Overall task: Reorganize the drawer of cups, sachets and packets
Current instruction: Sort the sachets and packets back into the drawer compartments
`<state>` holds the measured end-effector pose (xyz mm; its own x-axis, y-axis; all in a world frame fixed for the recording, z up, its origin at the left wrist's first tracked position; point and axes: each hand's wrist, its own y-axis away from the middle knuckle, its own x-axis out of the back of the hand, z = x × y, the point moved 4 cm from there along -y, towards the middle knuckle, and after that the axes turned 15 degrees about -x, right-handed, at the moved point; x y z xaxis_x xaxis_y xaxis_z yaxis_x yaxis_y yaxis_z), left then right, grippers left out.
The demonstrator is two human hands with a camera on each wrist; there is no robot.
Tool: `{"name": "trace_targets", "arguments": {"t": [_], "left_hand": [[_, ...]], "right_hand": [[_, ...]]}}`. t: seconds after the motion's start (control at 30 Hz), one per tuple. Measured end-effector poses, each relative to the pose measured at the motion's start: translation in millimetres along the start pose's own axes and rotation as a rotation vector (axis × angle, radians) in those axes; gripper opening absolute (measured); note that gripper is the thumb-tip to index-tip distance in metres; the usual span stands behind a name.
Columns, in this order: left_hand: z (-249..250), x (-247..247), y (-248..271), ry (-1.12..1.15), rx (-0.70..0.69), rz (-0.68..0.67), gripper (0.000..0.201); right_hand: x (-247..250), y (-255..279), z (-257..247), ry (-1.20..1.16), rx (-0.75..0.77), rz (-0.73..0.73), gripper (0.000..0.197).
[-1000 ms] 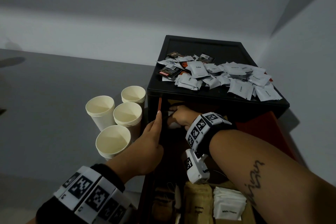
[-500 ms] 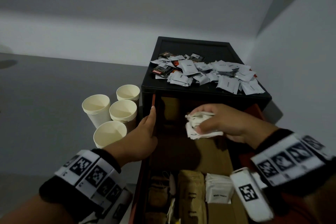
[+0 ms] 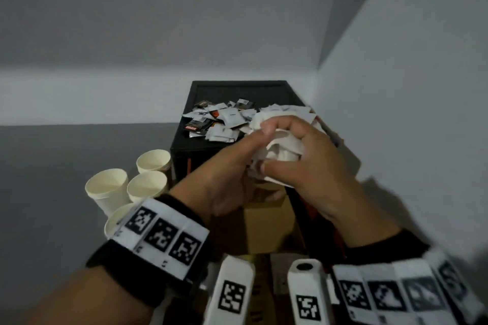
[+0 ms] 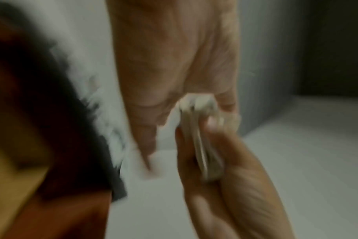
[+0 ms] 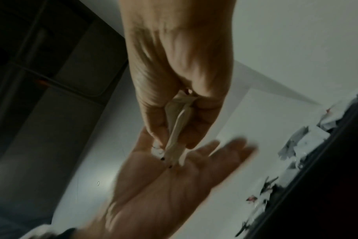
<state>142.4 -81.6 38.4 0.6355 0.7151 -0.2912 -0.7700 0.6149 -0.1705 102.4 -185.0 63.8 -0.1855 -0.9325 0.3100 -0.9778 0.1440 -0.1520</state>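
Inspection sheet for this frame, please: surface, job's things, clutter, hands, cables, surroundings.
Surface: black cabinet top, back half bare.
Job's things: loose sachets heaped on the cabinet top; four paper cups upright on the floor beside the cabinet; open drawer below the hands, brown bottom showing.
Clutter: nothing seen.
Hands: right hand grips a bunch of white sachets; left hand flat-fingered against it.
Cables: nothing seen.
Surroundings: grey floor, pale walls, room corner.
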Motion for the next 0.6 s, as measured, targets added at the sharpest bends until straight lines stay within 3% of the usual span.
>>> {"name": "trace_targets", "arguments": {"t": [0.1, 0.23, 0.37, 0.47, 0.53, 0.6], "left_hand": [[-17.3, -4.2, -4.7, 0.198, 0.006, 0.093, 0.052], [-30.8, -2.6, -4.9, 0.312, -0.008, 0.116, 0.042], [-34.8, 2.6, -4.3, 0.33, -0.057, 0.109, 0.041], [-36.2, 9.1, -3.3, 0.303, -0.066, 0.134, 0.032], [-38.0, 12.3, -3.6, 0.291, -0.054, 0.145, 0.032], [-40.4, 13.9, -3.3, 0.28, -0.045, 0.14, 0.032]], "right_hand": [[-7.1, -3.1, 11.6, 0.145, -0.001, 0.039, 0.048], [-10.3, -8.3, 31.0, 0.351, -0.03, 0.03, 0.055], [-6.8, -5.4, 39.5, -0.1, -0.144, -0.216, 0.048], [7.5, -12.7, 41.1, -0.263, -0.148, -0.062, 0.034], [16.2, -23.0, 41.1, -0.14, -0.145, 0.063, 0.032], [19.7, -31.9, 38.5, -0.001, -0.16, 0.055, 0.032]]}}
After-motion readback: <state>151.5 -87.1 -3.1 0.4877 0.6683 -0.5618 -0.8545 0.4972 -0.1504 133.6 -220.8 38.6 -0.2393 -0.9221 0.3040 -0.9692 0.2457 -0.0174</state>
